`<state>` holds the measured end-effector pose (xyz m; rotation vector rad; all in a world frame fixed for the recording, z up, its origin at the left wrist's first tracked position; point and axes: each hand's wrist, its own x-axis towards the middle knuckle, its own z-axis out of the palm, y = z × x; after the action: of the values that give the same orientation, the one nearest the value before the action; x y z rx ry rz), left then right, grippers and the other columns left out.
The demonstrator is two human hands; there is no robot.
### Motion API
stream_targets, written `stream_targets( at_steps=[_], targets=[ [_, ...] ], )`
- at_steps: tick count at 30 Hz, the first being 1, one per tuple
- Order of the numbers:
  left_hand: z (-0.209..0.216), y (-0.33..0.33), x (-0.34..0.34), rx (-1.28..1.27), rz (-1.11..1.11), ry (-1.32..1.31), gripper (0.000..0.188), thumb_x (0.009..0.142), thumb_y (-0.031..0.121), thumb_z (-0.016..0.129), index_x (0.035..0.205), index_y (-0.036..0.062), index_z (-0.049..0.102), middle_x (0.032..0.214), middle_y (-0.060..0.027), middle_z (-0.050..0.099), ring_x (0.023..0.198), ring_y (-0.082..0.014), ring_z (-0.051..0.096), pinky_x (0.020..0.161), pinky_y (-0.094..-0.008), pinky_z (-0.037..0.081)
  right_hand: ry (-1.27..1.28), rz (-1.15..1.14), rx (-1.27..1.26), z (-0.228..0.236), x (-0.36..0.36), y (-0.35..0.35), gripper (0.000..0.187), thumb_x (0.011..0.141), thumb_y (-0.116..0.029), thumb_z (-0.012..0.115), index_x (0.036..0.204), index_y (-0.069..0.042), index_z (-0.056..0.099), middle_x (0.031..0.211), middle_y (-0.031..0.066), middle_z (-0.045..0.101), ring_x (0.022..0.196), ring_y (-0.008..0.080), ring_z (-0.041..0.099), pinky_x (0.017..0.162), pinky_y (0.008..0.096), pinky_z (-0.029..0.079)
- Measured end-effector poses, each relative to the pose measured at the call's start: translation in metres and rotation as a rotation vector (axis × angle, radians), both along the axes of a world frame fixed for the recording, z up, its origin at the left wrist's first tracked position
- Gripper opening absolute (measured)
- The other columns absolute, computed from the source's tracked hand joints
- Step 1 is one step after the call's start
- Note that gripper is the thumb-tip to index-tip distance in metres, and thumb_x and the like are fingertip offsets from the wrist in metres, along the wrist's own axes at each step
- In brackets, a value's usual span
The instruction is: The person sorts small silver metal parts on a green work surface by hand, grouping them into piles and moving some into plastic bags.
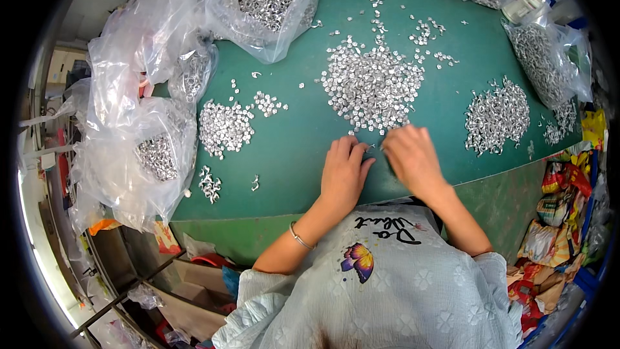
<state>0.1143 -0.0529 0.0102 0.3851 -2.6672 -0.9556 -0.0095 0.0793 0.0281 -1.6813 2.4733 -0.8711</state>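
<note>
At the near edge of a large heap of small silver metal pieces, both hands work close together over the green table. My left hand is closed, thumb and forefinger pinching a small silver metal piece whose exact kind is too small to tell. Just to its right, my right hand has its fingers bent toward the tabletop beside the heap. Motion blurs those fingertips, and whatever may be between them does not show. A smaller pile of similar pieces lies to the left, and a pile of curved silver pieces to the right.
Clear plastic bags of metal parts stand at the far left, left and right. A white bottle lies at the far right. Colourful packages crowd a rack beyond the right edge of the green table.
</note>
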Motion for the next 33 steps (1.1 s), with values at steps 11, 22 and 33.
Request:
stream_targets(
  at_steps=[11,22,33],
  targets=[
    [0.0,0.012,-0.009,0.018,-0.077,0.053,0.026,0.077,0.0,0.067,0.102,0.0015,0.061,0.104,-0.0134,0.054,0.093,-0.0296,0.053,0.08,-0.039,0.045,0.0,-0.189,-0.079,0.002,-0.034,-0.043,0.015,0.077,-0.005,0.068,0.09,-0.004,0.062,0.096,0.0086,0.058,0.092,0.0278,0.053,0.079,0.0378,0.042],
    [0.0,-0.023,0.043,-0.093,0.192,0.045,0.034,0.081,-0.001,0.063,0.115,0.0034,0.056,0.108,-0.0126,0.057,0.099,-0.0308,0.053,0.088,-0.039,0.038,-0.059,-0.083,-0.15,-0.006,-0.038,-0.021,0.028,0.077,-0.01,0.071,0.103,-0.004,0.063,0.116,0.01,0.056,0.11,0.0306,0.051,0.09,0.0407,0.041],
    [0.012,-0.016,0.022,-0.122,0.15,0.116,0.045,0.08,0.002,0.064,0.123,0.0037,0.052,0.12,-0.0139,0.051,0.113,-0.0323,0.048,0.096,-0.046,0.033,-0.18,0.187,-0.025,0.001,-0.005,0.003,0.03,0.081,-0.009,0.067,0.11,-0.005,0.063,0.128,0.0111,0.054,0.127,0.0314,0.045,0.106,0.0471,0.035]
  ],
)
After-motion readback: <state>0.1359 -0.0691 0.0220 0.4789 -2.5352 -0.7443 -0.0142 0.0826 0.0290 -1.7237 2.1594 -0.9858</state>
